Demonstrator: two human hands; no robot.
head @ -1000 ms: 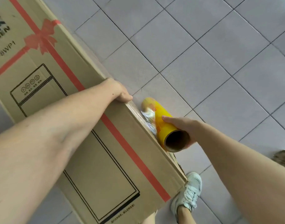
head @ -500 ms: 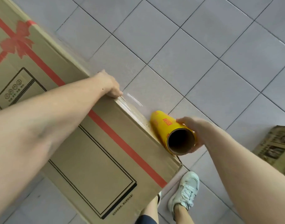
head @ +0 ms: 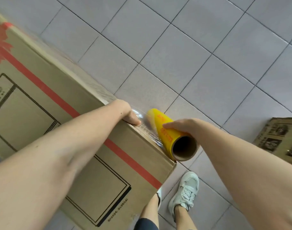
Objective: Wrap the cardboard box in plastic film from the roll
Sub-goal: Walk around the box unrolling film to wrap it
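A tall cardboard box (head: 42, 103) with a red ribbon print and black line drawings fills the left of the head view. My left hand (head: 127, 112) hooks over its right top edge, fingers down the side and hidden, pressing clear film (head: 142, 117) against the box. A yellow film roll (head: 166, 135) with a brown cardboard core lies against the box's near right corner. My right hand (head: 183, 127) grips the roll from the right side. A short stretch of shiny film runs from the roll to my left hand.
Grey tiled floor (head: 191, 55) spreads to the right and behind the box. A second printed cardboard box (head: 281, 138) lies on the floor at the right edge. My white sneaker (head: 186, 191) stands just below the box's corner.
My left hand has slid along the box's edge toward the near corner, closer to the roll. The roll has stayed at the corner in my right hand. The view has shifted.
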